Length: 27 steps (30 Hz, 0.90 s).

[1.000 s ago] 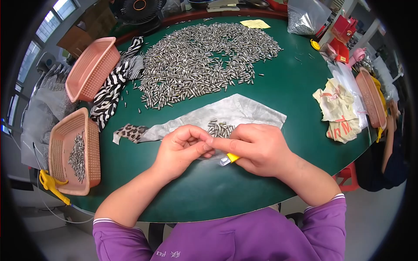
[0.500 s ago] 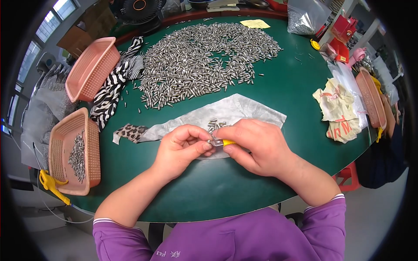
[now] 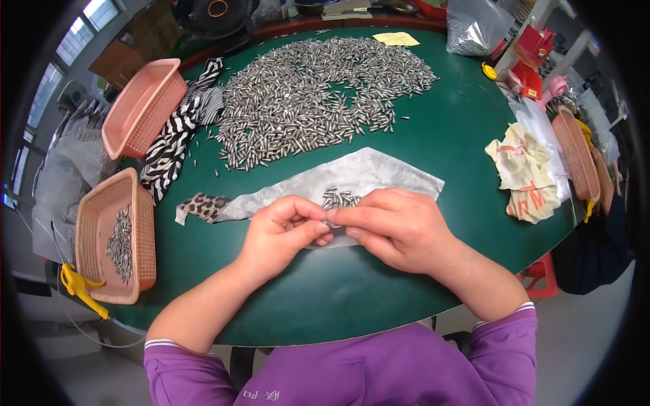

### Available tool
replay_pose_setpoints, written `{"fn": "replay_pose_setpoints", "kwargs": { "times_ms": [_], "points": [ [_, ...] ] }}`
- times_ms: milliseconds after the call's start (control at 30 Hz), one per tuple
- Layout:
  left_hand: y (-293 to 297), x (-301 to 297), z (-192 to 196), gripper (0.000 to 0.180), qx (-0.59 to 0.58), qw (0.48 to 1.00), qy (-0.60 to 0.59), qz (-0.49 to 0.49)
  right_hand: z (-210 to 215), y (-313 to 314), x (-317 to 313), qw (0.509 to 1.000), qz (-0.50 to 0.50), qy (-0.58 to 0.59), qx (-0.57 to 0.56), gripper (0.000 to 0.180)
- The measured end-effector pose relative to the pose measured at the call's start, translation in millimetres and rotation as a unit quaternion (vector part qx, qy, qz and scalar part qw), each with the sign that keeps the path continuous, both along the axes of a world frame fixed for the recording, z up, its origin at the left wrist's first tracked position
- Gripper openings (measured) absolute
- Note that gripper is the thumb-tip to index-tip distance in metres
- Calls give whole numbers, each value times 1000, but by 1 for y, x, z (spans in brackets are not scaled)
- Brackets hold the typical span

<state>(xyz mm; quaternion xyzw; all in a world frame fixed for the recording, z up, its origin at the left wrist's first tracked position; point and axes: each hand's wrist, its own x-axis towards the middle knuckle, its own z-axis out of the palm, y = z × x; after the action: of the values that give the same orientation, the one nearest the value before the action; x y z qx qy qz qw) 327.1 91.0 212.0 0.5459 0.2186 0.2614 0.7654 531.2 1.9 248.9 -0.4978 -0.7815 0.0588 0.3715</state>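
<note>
Close together over the cloth, my left hand (image 3: 281, 230) and my right hand (image 3: 405, 229) almost meet at the fingertips. The left thumb and forefinger pinch a small silvery metal piece (image 3: 328, 223), mostly covered by the fingers. My right hand is closed, its forefinger reaching to that piece; the small yellow-handled metal tool seen in it earlier is now hidden behind the fingers. Just beyond the fingertips a little group of bullet-shaped metal pins (image 3: 338, 197) rests on a grey-white cloth (image 3: 379, 169). The far side of the table holds a large heap of similar pins (image 3: 298, 95).
At the left stand a pink basket (image 3: 145, 108) and a peach basket (image 3: 145, 230) with pins inside, near a zebra-striped cloth (image 3: 166, 145) and a yellow air gun (image 3: 80, 284). A crumpled cream cloth (image 3: 521, 162) lies right; a bag of parts (image 3: 474, 30) stands far right.
My right fingers have turned and moved slightly, so the tool's yellow handle and metal end no longer show. My left hand keeps its pinch in nearly the same place.
</note>
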Motion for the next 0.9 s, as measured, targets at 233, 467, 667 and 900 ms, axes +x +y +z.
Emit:
{"fn": "replay_pose_setpoints", "kwargs": {
  "times_ms": [233,467,667,900],
  "points": [
    [-1,-3,3,5,13,999,34,-14,-4,3,6,991,-72,-81,79,30],
    [-1,-2,3,9,35,997,68,13,-4,5,9,991,-113,32,58,23],
    [4,-10,29,12,155,981,70,94,-16,10,19,994,-104,-19,16,17],
    [43,-121,77,11,488,752,293,332,-12,6,15,993,-111,22,30,21]
  ]
}}
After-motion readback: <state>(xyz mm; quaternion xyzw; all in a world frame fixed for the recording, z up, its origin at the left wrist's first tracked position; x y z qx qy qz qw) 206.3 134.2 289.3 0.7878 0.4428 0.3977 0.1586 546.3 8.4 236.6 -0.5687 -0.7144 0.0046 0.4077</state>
